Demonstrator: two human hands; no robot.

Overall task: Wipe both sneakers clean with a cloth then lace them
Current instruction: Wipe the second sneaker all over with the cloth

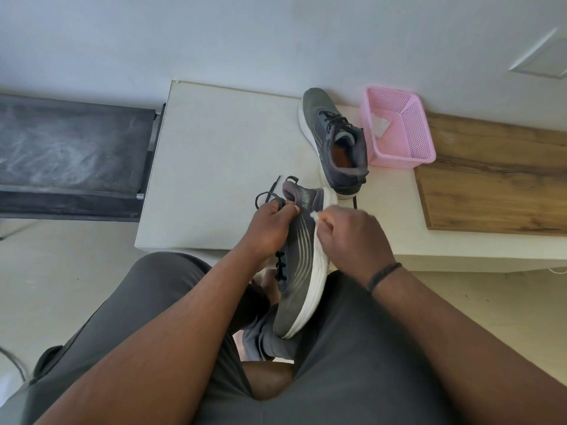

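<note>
Over the lap, left hand grip clasping grey sneaker by its collar, right hand grip pinching white cloth against the sole edge, second sneaker on tabletop beside pink basket.

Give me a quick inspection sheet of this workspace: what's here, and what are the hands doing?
Surface: white table, with a wooden board on its right side.
Job's things: held sneaker, toe resting on the person's lap; second sneaker upright on the table, laced; white cloth.
Clutter: pink basket with something white inside.
Hands: left hand grips the held sneaker's collar; right hand presses the cloth to its side.
Cables: nothing seen.
Surroundings: white wall, dark bench on the left.
</note>
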